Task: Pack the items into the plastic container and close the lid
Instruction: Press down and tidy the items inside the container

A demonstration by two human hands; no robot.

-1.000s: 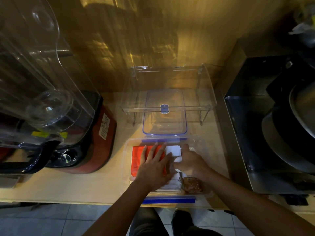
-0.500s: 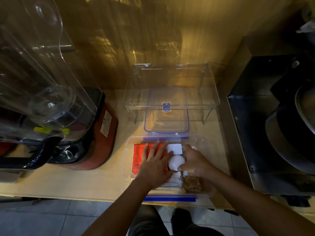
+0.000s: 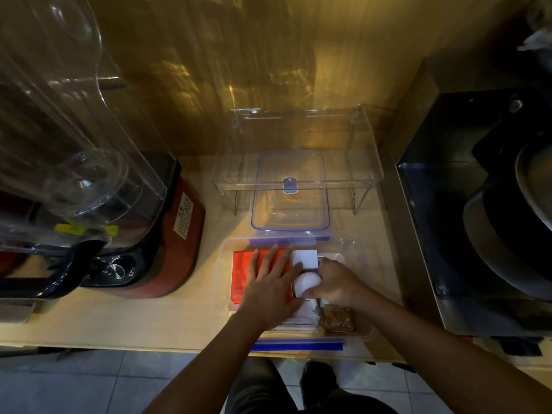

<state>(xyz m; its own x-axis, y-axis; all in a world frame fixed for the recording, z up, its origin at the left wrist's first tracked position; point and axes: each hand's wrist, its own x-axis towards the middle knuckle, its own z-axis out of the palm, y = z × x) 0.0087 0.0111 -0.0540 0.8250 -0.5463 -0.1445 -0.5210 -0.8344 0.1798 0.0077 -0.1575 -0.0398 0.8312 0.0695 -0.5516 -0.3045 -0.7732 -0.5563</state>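
Note:
A clear plastic container point(image 3: 224, 265) with blue clips sits at the counter's front edge. Inside lie a red flat packet point(image 3: 242, 274), a white square item point(image 3: 305, 258), a round white item point(image 3: 305, 282) and a brown wrapped snack point(image 3: 338, 319). My left hand point(image 3: 270, 289) rests flat, fingers spread, on the red packet. My right hand point(image 3: 336, 283) grips the round white item in the container's middle. The container's clear lid point(image 3: 291, 206), edged in blue, lies flat behind the container, partly under a clear stand.
A clear acrylic stand point(image 3: 298, 153) on wire legs straddles the lid at the back. A red and black blender point(image 3: 155, 243) with a clear jug stands left. A steel unit with a dark pan point(image 3: 504, 222) fills the right. A wooden wall is behind.
The round white item has come into view in my right hand beside the white square. My left hand has stayed flat on the red packet.

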